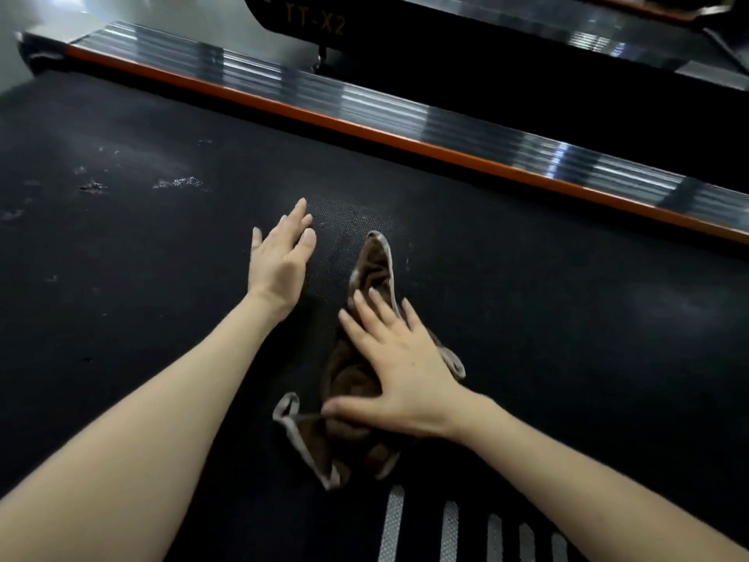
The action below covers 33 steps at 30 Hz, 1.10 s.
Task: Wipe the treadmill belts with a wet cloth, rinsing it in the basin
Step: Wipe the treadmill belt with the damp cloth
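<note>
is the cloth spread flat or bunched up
Bunched up: the brown cloth lies crumpled in a long, folded strip on the belt, its pale hem curling at both ends, under the flat right hand.

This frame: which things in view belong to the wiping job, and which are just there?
Job:
brown cloth
treadmill belt
right hand, pressing the cloth
left hand, open beside it

Just there:
orange-edged side rail
neighbouring machine marked TT-X2

I see belt (527, 318) matt black, fine dimpled rubber, pale smears far left. Cloth (375, 269) brown, soft pile, pale hem. Far side rail (364, 103) ribbed glossy metal, orange edge.
</note>
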Motion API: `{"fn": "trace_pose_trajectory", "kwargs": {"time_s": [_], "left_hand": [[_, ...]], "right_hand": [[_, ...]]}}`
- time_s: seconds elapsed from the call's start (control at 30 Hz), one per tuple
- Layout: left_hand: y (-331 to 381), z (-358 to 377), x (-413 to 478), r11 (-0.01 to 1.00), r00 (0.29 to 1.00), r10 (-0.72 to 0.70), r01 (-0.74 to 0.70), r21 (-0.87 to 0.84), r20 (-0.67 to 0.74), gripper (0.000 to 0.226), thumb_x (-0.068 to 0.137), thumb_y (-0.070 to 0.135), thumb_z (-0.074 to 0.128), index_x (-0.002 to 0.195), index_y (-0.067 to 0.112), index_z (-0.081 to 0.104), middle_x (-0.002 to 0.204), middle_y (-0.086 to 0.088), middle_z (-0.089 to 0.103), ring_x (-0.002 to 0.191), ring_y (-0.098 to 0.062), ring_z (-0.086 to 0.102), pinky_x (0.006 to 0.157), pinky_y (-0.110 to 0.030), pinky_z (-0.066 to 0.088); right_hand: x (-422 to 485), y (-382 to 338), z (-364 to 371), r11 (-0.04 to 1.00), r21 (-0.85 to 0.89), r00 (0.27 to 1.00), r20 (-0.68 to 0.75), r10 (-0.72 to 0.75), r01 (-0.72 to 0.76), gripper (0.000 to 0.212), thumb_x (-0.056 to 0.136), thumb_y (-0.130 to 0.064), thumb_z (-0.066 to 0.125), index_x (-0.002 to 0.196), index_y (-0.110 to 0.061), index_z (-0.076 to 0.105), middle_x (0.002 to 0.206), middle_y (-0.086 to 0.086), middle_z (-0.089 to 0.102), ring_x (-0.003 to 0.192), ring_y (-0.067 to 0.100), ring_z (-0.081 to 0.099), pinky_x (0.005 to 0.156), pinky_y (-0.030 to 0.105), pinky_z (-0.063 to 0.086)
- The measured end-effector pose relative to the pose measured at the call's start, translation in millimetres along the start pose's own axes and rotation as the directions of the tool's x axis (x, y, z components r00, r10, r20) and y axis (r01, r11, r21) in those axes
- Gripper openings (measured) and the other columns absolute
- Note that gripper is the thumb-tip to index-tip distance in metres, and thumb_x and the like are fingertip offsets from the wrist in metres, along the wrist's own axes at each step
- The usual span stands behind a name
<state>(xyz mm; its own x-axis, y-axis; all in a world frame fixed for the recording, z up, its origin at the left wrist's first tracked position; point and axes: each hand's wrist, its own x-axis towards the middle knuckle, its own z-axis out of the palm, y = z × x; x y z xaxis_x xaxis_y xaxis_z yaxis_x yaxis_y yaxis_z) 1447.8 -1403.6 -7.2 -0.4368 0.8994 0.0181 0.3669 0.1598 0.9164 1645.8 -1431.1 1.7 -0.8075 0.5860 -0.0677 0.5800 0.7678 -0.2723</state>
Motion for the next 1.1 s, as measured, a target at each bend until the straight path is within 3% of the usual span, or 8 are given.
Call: {"fn": "trace_pose_trajectory", "kwargs": {"time_s": [0.27,0.4,0.53,0.6,0.7,0.9,1.0,1.1], "left_hand": [[17,-6,-8,0.986,0.993,-0.057,0.041,0.161,0.100,0.053,0.095,0.038,0.030,0.147,0.026,0.031,0.152,0.001,0.033,0.146,-0.010,0.009,0.116,-0.033,-0.011],[29,-21,-31,0.979,0.984,-0.113,0.088,0.184,0.135,0.046,0.104,0.030,0.020,0.148,0.019,0.028,0.156,0.000,0.023,0.146,-0.016,0.005,0.115,-0.031,-0.005],[0,-60,-77,0.680,0.983,-0.115,-0.026,0.733,0.141,0.052,0.100,0.048,0.016,0.149,0.032,0.022,0.158,0.002,0.017,0.147,-0.022,0.005,0.114,-0.052,-0.003],[-20,-83,-96,0.544,0.985,-0.078,-0.088,0.835,0.155,0.055,0.098,0.052,0.014,0.150,0.036,0.014,0.160,0.005,0.008,0.147,-0.022,-0.001,0.113,-0.058,-0.005],[-38,-94,-106,0.534,0.984,-0.032,-0.132,0.835,0.176,0.056,0.096,0.054,0.013,0.149,0.040,0.009,0.159,0.010,0.002,0.147,-0.017,-0.007,0.113,-0.059,-0.006],[-43,-91,-104,0.535,0.987,0.004,-0.140,0.833,0.163,0.056,0.095,0.056,0.013,0.149,0.040,0.010,0.160,0.010,0.003,0.147,-0.017,-0.007,0.113,-0.059,-0.007],[-42,-91,-105,0.539,0.985,0.006,-0.149,0.829,0.173,0.057,0.095,0.056,0.013,0.149,0.040,0.010,0.160,0.010,0.003,0.147,-0.018,-0.006,0.113,-0.059,-0.006],[-43,-91,-105,0.534,0.984,0.006,-0.153,0.832,0.177,0.057,0.095,0.056,0.012,0.150,0.039,0.009,0.160,0.009,0.002,0.147,-0.018,-0.006,0.113,-0.059,-0.006]], "right_hand": [[-7,-4,-3,0.993,0.117,0.999,0.045,0.013,-0.019,0.101,0.069,-0.082,0.036,0.151,-0.028,0.013,0.159,-0.011,0.005,0.144,0.002,-0.006,0.118,0.038,-0.008],[-6,-8,-10,0.982,0.179,0.996,-0.054,0.069,-0.058,0.067,0.082,-0.052,0.064,0.140,-0.027,0.044,0.155,-0.006,0.026,0.145,0.007,0.011,0.118,0.031,0.002],[-11,-20,-12,0.963,0.258,0.962,-0.235,0.138,-0.075,0.021,0.082,-0.028,0.071,0.102,-0.020,0.075,0.127,-0.002,0.062,0.125,0.012,0.050,0.108,0.028,0.031],[-12,-24,-25,0.941,0.329,0.920,-0.343,0.190,-0.072,0.016,0.078,-0.025,0.072,0.092,-0.019,0.077,0.107,-0.002,0.072,0.105,0.015,0.063,0.096,0.038,0.044],[-13,-27,-72,0.921,0.384,0.826,-0.498,0.264,-0.063,0.017,0.078,-0.028,0.070,0.090,-0.017,0.074,0.089,-0.005,0.073,0.087,0.011,0.067,0.084,0.038,0.051],[-42,-66,-114,0.913,0.404,0.957,-0.243,0.160,-0.050,0.004,0.084,-0.027,0.070,0.086,-0.023,0.071,0.078,-0.011,0.069,0.077,-0.001,0.064,0.074,0.020,0.048],[-58,-74,-90,0.919,0.347,0.976,-0.045,0.214,-0.185,0.014,0.087,-0.036,0.066,0.095,-0.025,0.070,0.093,-0.008,0.071,0.092,0.009,0.064,0.092,0.036,0.048],[-72,-78,-66,0.962,0.035,0.927,-0.261,0.269,-0.270,0.040,0.091,-0.049,0.048,0.120,-0.026,0.063,0.130,0.003,0.060,0.128,0.024,0.048,0.113,0.055,0.018]]}}
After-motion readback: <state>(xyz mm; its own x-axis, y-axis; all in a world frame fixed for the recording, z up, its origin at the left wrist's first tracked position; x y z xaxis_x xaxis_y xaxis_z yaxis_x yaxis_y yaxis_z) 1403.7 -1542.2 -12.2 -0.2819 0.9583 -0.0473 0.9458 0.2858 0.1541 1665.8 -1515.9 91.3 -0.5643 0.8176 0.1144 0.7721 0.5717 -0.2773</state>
